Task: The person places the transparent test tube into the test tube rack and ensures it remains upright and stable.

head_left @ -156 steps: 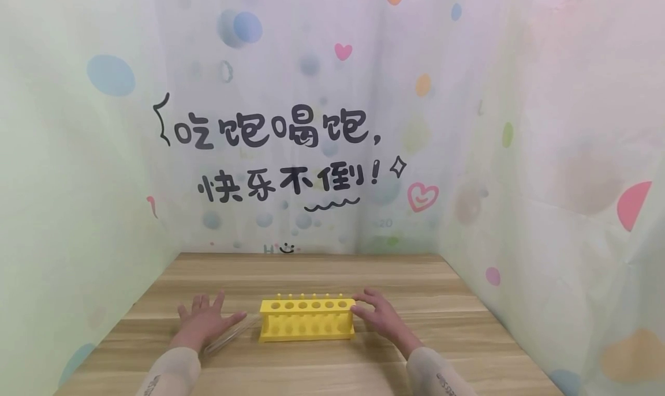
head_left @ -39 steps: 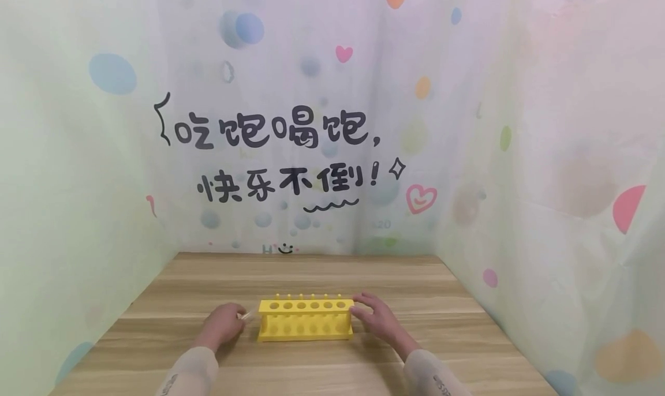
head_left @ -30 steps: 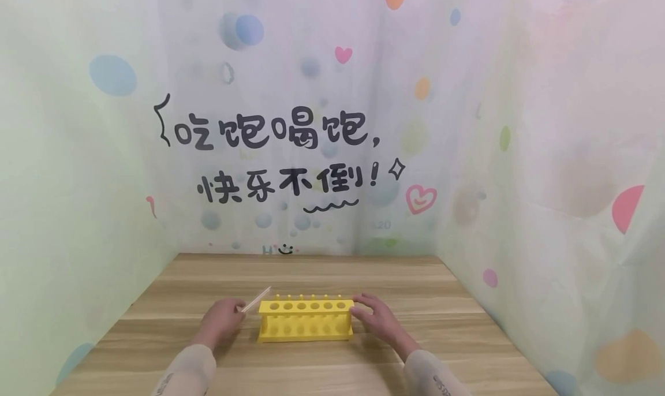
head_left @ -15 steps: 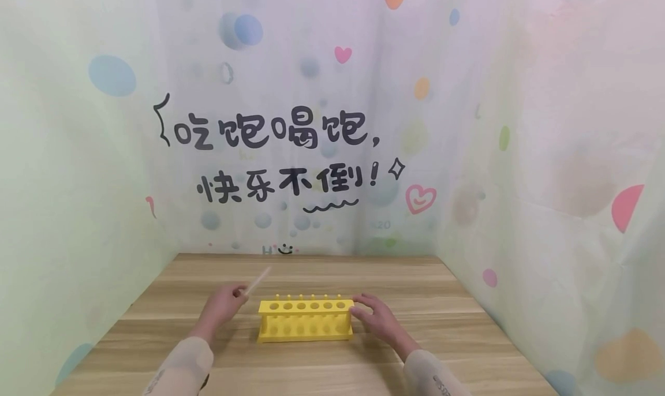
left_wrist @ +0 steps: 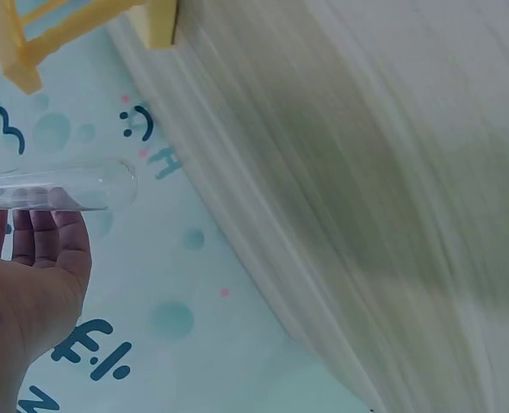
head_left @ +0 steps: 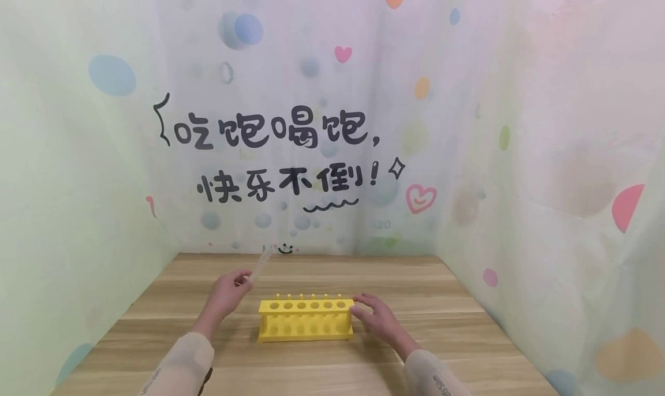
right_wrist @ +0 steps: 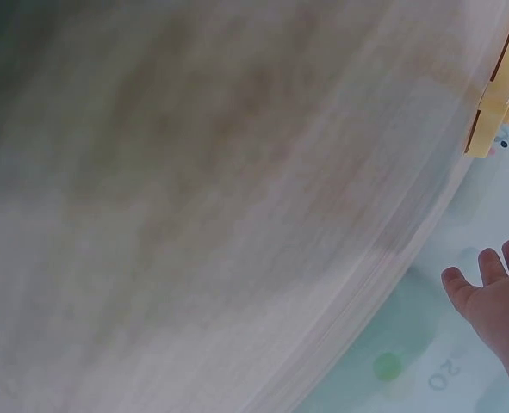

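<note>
A clear test tube [head_left: 261, 266] is pinched in my left hand [head_left: 228, 292], tilted with its far end up and to the right above the table. In the left wrist view the tube [left_wrist: 108, 182] shows its rounded end pointing away from the fingers. The yellow test tube rack [head_left: 306, 307] stands upright in the middle, its row of holes showing no tubes. My right hand [head_left: 378, 318] rests at the rack's right end, fingers relaxed and thumb near the top bar. In the right wrist view several of its fingers [right_wrist: 491, 267] are spread and loosely bent.
The wood-grain table [head_left: 415, 355] reaches back to a patterned curtain [head_left: 312, 223] with dark writing. Curtains also hang along the left and right sides. A row of yellow pegs [head_left: 313, 297] rises along the back of the rack.
My left hand, earlier spread open beside the tube lying on the table, has taken hold of it and lifted it up and away. My right hand and the rack stay nearly still.
</note>
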